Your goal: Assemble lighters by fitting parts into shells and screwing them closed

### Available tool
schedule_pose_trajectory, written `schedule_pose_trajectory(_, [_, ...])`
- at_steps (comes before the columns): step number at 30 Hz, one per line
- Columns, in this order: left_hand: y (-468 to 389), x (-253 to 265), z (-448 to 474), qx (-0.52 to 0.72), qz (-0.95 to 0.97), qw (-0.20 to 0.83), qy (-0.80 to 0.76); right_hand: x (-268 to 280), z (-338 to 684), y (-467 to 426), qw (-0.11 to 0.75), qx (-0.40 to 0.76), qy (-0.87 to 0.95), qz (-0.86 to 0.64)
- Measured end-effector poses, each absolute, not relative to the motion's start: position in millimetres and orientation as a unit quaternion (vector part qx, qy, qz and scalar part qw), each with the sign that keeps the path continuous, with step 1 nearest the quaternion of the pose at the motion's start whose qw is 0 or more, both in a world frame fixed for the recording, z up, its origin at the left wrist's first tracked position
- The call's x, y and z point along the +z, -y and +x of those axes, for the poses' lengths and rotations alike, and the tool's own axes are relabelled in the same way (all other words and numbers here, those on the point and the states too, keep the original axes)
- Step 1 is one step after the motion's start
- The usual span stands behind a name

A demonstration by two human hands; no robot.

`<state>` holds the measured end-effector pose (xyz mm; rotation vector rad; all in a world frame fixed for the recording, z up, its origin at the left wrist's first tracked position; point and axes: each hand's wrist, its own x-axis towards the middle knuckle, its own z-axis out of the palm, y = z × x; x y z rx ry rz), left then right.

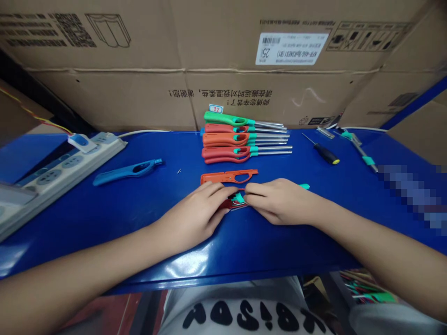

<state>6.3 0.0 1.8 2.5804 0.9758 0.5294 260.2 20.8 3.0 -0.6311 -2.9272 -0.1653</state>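
Note:
Both hands are closed around a partly opened lighter (239, 199) with a red shell and green inner parts, low over the blue table. My left hand (200, 207) grips its left end, fingers curled over the shell. At the other end, my right hand (275, 202) pinches near the green trigger part; its fingertips partly hide what they touch. Just behind the hands lies an orange half shell (228, 177) of a lighter. Farther back, several assembled long-necked lighters (226, 139) lie in a row, red, orange and green, with metal tubes pointing right.
A blue lighter shell (128, 172) lies at the left, near a white power strip (66, 167). To the right are a screwdriver (324, 152) and a loose metal tube with green parts (359, 151). A cardboard box (139, 93) stands behind the blue table (157, 260).

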Motion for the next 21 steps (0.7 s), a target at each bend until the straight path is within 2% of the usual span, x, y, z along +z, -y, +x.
schedule_pose_trajectory(6, [0, -4, 5, 0.141, 0.935, 0.073, -0.316, -3, 262, -30, 0.199, 0.154, 0.933, -0.259])
schedule_pose_trajectory(9, [-1, -5, 3, 0.128, 0.942, 0.057, -0.304, -3, 262, -33, 0.238, 0.196, 0.914, -0.265])
schedule_pose_trajectory(21, [-1, -2, 6, 0.111, 0.937, 0.059, -0.326, -3, 263, -34, 0.21, 0.212, 0.916, -0.269])
